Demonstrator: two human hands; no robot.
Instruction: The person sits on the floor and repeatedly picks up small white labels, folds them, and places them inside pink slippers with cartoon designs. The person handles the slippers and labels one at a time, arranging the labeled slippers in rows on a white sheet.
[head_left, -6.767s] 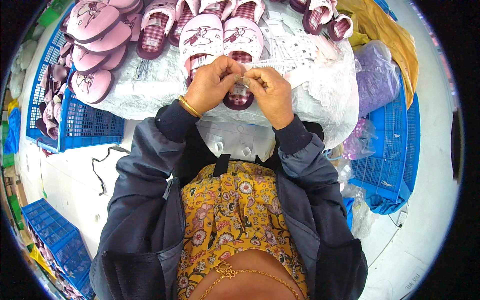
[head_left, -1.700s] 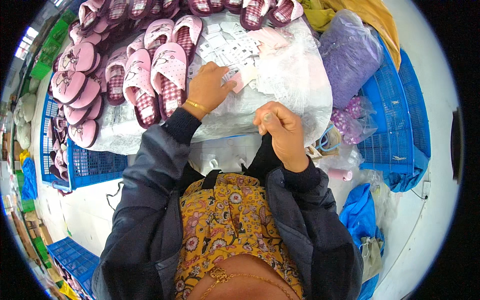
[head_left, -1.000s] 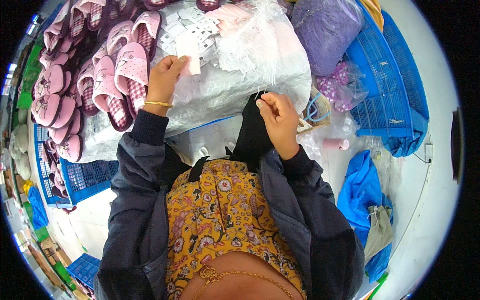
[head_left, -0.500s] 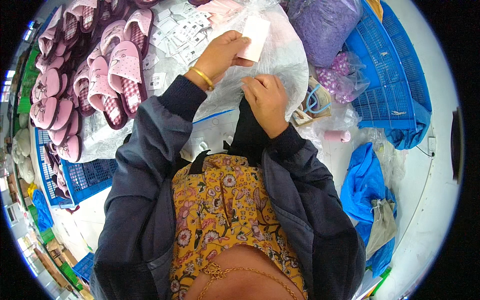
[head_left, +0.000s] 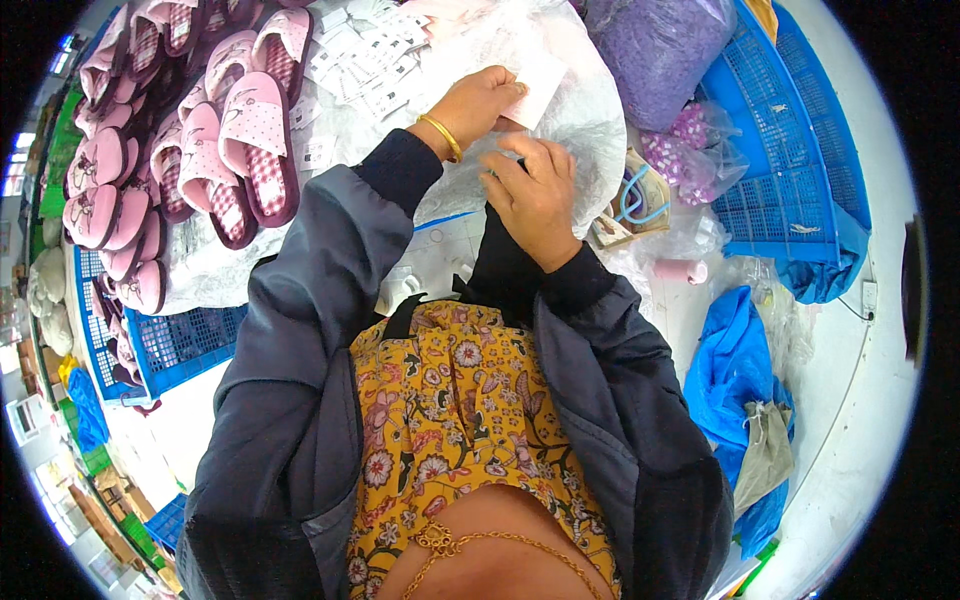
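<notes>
My left hand pinches a pale pinkish-white card between thumb and fingers, over a sheet of clear plastic. Just below and to the right of it is my right hand, its fingers curled. A small dark bit shows between those fingers, too small to name. Loose white printed tags lie scattered to the left of the card. Farther left, pink slippers with polka dots and checked insoles stand in overlapping rows.
A small open box holding a light-blue loop sits to my right, near a pink thread spool. Beyond are a purple filled bag, a dotted purple bundle and blue plastic crates. Blue sheeting hangs lower right.
My left hand and the card have shifted right, and the card is tilted more. My right hand's fingers have lifted and spread a little, with a dark bit now showing between them.
</notes>
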